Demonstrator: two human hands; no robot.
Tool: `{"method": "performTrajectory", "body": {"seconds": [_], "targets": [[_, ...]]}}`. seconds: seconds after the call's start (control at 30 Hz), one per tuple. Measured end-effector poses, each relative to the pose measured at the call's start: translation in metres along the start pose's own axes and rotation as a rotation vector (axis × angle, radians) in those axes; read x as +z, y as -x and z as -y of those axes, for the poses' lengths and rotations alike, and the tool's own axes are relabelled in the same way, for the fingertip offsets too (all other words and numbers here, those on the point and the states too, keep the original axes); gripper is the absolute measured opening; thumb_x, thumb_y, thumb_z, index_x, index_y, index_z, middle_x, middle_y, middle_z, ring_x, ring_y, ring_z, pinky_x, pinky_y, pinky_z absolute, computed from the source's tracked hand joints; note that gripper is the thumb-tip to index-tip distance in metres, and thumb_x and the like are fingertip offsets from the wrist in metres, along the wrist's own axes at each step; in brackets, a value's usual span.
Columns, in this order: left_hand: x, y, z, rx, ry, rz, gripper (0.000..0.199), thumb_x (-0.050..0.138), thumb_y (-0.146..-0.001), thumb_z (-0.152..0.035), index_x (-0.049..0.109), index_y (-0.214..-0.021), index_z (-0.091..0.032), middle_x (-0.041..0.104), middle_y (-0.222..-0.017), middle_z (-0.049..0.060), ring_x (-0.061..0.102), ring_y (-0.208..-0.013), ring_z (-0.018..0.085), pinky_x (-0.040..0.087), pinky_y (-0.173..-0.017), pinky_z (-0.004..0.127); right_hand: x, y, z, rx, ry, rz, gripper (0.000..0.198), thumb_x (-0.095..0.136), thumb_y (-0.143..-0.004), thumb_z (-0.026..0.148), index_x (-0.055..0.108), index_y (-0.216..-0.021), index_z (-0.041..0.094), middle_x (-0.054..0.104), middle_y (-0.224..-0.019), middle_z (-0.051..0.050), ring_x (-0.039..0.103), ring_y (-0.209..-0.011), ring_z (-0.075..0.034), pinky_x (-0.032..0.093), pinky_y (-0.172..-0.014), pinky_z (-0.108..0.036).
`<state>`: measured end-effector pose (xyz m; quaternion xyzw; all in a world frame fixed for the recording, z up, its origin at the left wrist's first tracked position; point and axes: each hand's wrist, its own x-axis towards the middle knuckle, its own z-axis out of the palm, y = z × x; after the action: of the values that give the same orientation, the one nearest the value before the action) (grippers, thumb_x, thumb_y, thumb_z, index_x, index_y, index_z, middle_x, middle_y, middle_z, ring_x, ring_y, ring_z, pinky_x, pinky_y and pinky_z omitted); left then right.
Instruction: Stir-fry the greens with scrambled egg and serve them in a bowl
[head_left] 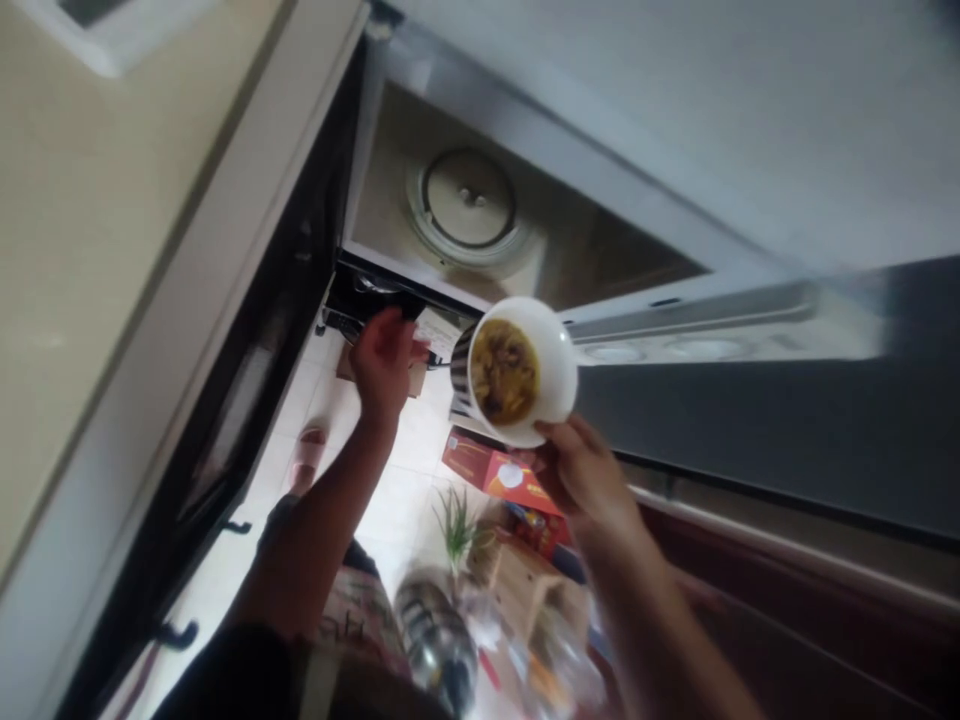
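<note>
My right hand (581, 465) grips the rim of a white bowl (556, 365) with dark stripes on its outside. The bowl is tilted in view and holds a yellowish-brown food (506, 372) with dark pieces in it. Close by on the left, my left hand (386, 360) is empty, its fingers partly bent and apart. Both hands are just in front of an open microwave (600, 235). Inside it lies a round glass turntable (469, 200) with nothing on it.
The dark microwave door (300, 240) stands open along the left, beside a beige surface (97, 220). Below are a tiled floor (394, 500), red boxes (517, 480), a green plant (456, 525), a wooden crate (517, 580) and plastic bags (566, 660).
</note>
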<state>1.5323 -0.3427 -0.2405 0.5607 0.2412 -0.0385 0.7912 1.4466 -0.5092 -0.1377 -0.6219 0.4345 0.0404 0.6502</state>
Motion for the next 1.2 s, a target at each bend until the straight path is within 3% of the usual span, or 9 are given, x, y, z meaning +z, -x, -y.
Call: {"method": "performTrajectory", "body": {"seconds": [0.07,0.13,0.23,0.37,0.5,0.73,1.03,1.1,1.2], "targets": [[0.036,-0.044,-0.009,0.286,-0.206,0.042,0.048,0.079,-0.081,-0.049,0.067,-0.121,-0.025,0.071,-0.124,0.011,0.070,-0.108,0.025,0.060,-0.093,0.044,-0.018,0.018,-0.016,0.073,0.001,-0.020,0.033,0.079,-0.056,0.027,0.063,-0.081,0.014,0.063,-0.065,0.000,0.056,-0.049,-0.010,0.046,-0.040,-0.018],[0.059,-0.087,-0.016,0.550,-0.515,0.195,0.059,0.089,-0.072,-0.029,0.068,-0.127,-0.028,0.054,-0.152,0.010,0.051,-0.139,0.030,0.043,-0.117,0.052,-0.034,0.033,-0.029,0.117,-0.003,-0.029,0.034,0.080,-0.058,0.030,0.062,-0.083,0.015,0.063,-0.067,0.000,0.056,-0.050,-0.010,0.047,-0.041,-0.019],[0.073,-0.143,-0.023,0.710,-0.948,0.495,0.080,0.095,-0.057,-0.016,0.067,-0.130,-0.033,0.042,-0.161,0.005,0.027,-0.152,0.034,0.015,-0.127,0.065,-0.056,0.050,-0.045,0.147,-0.020,-0.058,0.035,0.081,-0.061,0.034,0.063,-0.085,0.016,0.063,-0.068,0.000,0.057,-0.052,-0.011,0.048,-0.043,-0.021],[0.070,-0.177,-0.026,0.710,-1.236,0.610,0.066,0.090,-0.067,-0.032,0.068,-0.129,-0.031,0.049,-0.154,0.008,0.031,-0.147,0.039,0.010,-0.124,0.070,-0.078,0.064,-0.060,0.189,-0.045,-0.119,0.037,0.083,-0.060,0.036,0.064,-0.085,0.016,0.062,-0.067,0.000,0.056,-0.053,-0.011,0.050,-0.045,-0.021],[0.070,-0.173,-0.025,0.765,-1.250,0.599,0.049,0.082,-0.073,-0.042,0.074,-0.121,-0.033,0.059,-0.139,0.010,0.038,-0.137,0.039,0.014,-0.123,0.063,-0.092,0.069,-0.068,0.208,-0.061,-0.168,0.038,0.085,-0.059,0.036,0.064,-0.083,0.015,0.063,-0.068,-0.001,0.058,-0.056,-0.011,0.050,-0.046,-0.020],[0.086,-0.165,-0.017,0.686,-1.374,0.584,0.065,0.083,-0.074,-0.051,0.066,-0.131,-0.025,0.049,-0.146,0.008,0.027,-0.128,0.033,0.017,-0.115,0.060,-0.094,0.069,-0.069,0.214,-0.073,-0.194,0.037,0.085,-0.058,0.037,0.065,-0.081,0.015,0.061,-0.064,0.001,0.055,-0.053,-0.009,0.048,-0.046,-0.017],[0.078,-0.153,-0.059,0.662,-1.672,0.690,0.056,0.068,-0.094,-0.029,0.052,-0.147,-0.023,0.045,-0.150,0.011,0.031,-0.129,0.030,0.029,-0.110,0.057,-0.092,0.066,-0.070,0.216,-0.052,-0.171,0.037,0.084,-0.060,0.038,0.064,-0.082,0.016,0.062,-0.069,-0.001,0.057,-0.055,-0.011,0.050,-0.047,-0.020],[0.075,-0.162,-0.064,0.634,-1.612,0.740,0.052,0.068,-0.093,-0.023,0.055,-0.143,-0.025,0.044,-0.151,0.009,0.029,-0.130,0.029,0.024,-0.113,0.062,-0.092,0.065,-0.069,0.215,-0.055,-0.166,0.037,0.083,-0.059,0.037,0.063,-0.081,0.016,0.062,-0.068,-0.001,0.056,-0.054,-0.010,0.049,-0.046,-0.020],[0.070,-0.181,-0.067,0.470,-1.396,0.780,0.048,0.080,-0.078,-0.010,0.068,-0.121,-0.029,0.051,-0.148,0.001,0.025,-0.130,0.026,0.003,-0.121,0.067,-0.090,0.063,-0.065,0.204,-0.045,-0.150,0.037,0.083,-0.060,0.036,0.062,-0.084,0.017,0.060,-0.065,0.001,0.054,-0.051,-0.009,0.047,-0.045,-0.019]]}}
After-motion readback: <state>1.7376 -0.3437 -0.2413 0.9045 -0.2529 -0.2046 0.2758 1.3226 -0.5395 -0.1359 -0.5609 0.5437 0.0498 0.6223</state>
